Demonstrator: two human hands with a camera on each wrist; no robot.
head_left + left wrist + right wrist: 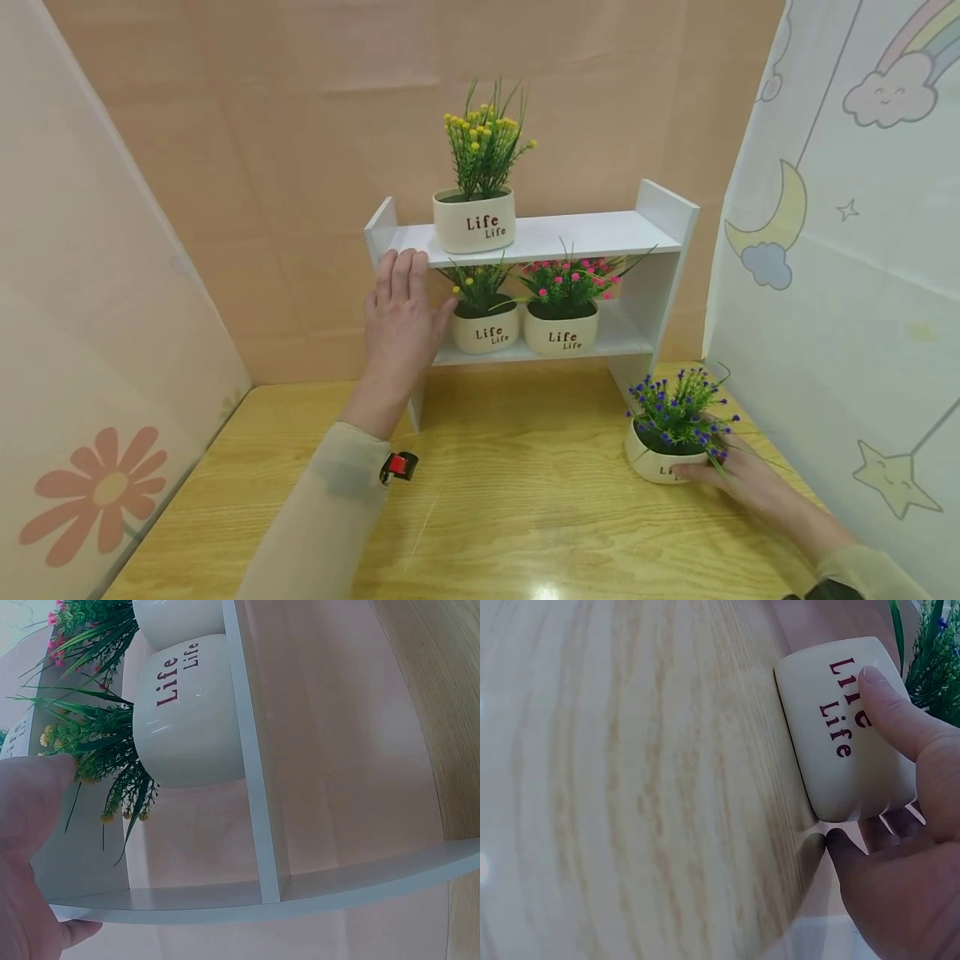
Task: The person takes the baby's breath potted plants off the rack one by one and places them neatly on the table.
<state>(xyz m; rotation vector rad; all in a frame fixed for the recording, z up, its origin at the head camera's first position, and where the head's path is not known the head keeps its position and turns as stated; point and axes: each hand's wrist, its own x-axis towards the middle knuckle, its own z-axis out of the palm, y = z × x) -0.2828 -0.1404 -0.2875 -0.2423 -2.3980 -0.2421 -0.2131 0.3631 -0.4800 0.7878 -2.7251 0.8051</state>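
My right hand (738,475) holds a cream pot of artificial purple flowers (663,462) by its right end, low at the table's right side. The thumb (889,705) lies across the "Life" lettering, and the other fingers reach round the end and back, partly hidden. My left hand (401,312) rests on the front left corner of a white two-tier shelf (600,227), its fingers extended over the top board's edge. Its thumb points toward a pot of yellow flowers (486,329) on the lower tier. Beside that pot sits one with pink flowers (562,329).
Another pot of yellow flowers (474,221) stands on the top board, left of its middle. The shelf stands at the back of the wooden table (517,483). Printed cloth walls (825,333) rise on both sides, with a plain peach one (262,167) behind.
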